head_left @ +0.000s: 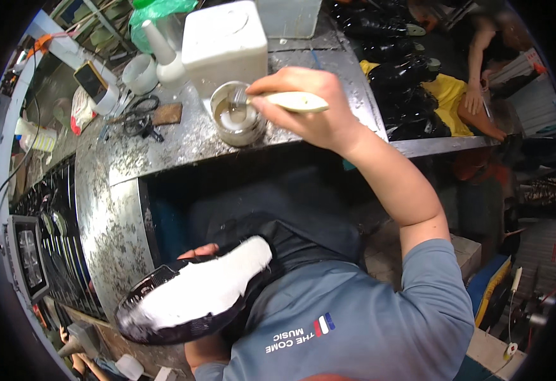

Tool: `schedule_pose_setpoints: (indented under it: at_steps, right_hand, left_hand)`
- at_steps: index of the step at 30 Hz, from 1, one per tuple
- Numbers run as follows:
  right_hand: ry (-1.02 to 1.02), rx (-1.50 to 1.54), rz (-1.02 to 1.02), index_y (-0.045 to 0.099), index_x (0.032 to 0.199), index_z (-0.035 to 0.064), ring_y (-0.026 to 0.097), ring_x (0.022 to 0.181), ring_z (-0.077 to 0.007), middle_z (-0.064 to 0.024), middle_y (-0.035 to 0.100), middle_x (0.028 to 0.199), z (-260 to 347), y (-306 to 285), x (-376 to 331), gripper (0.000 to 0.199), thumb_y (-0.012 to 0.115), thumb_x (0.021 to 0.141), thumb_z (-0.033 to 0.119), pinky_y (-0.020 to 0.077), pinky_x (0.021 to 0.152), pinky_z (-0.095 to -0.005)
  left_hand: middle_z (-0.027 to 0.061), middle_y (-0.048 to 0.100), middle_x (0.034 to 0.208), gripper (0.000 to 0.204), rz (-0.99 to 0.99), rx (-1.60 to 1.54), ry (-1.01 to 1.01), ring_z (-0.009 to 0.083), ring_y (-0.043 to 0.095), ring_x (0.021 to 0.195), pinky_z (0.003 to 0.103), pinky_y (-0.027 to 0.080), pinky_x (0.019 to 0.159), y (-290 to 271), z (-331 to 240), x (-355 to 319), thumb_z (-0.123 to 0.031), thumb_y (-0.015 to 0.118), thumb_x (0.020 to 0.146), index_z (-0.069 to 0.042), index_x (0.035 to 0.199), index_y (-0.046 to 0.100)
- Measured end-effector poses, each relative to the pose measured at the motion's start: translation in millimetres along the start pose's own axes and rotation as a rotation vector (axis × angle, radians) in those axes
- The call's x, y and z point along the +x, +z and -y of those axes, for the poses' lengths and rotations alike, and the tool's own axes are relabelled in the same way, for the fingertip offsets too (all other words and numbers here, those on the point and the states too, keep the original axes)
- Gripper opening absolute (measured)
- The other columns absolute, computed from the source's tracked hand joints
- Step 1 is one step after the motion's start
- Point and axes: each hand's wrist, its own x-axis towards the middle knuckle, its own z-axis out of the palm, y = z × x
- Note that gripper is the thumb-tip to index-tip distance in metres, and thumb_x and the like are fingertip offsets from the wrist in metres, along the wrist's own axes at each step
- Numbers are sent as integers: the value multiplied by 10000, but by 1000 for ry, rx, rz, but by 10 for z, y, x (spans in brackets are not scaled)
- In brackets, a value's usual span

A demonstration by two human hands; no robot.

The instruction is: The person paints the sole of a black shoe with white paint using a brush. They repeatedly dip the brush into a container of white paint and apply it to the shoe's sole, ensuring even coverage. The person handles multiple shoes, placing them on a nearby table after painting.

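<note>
My right hand [313,105] grips a brush [297,101] by its pale handle. The bristle end of the brush reaches into an open glass jar [237,130], which holds a whitish, cloudy substance and has smeared walls. Down by my lap, my left hand [200,252] is closed around a black shoe [183,333] turned bottom up. White material [195,289] covers most of its underside, with a darker patch toward the left end. Only a few fingertips of that hand show past the shoe's edge; the rest is hidden beneath it.
Behind the jar stand a large white plastic container [224,41] and a white spouted bottle [167,57]. Scissors [141,117] and a brown block [167,114] lie on the stained metal bench [125,149]. Several glossy black shoes [405,95] line the right, near another person's hand [475,98].
</note>
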Motion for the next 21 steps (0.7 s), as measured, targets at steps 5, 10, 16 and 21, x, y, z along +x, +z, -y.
schedule_pose_setpoints:
  at_steps: [5,10,16,21]
  right_hand:
    - [95,-70,230,770,1022,12,725,797,-236,-99,766,926,-47,-38,-197,216,811,878,168,567,728,-352]
    - [95,351,207,777,1113,27,734,922,-252,-123,771,1014,204,-148,-293,270,807,859,115,567,819,-347]
    - [91,699,237,780,1030,16,763,849,-233,-124,783,939,687,-122,-395,220,832,826,78,599,749,-318]
    - [61,671,138,781,977,30,757,762,-223,-102,779,894,776,-19,-297,191,836,814,114,601,681,-316]
  left_hand:
    - [207,626,1333,580,-65,875,347,351,675,1159,447,577,983,112,-314,114,-257,724,956,-52,1417,439]
    - [194,637,1304,403,272,2060,949,396,682,1149,526,605,944,309,-492,105,-167,597,1028,-105,1385,419]
    - [164,608,1334,441,444,2195,938,366,663,1180,529,576,1001,438,-620,32,-109,562,1024,-157,1430,395]
    - [108,575,1375,476,497,2277,863,337,625,1243,511,532,1064,584,-675,-58,-140,556,1025,-209,1462,380]
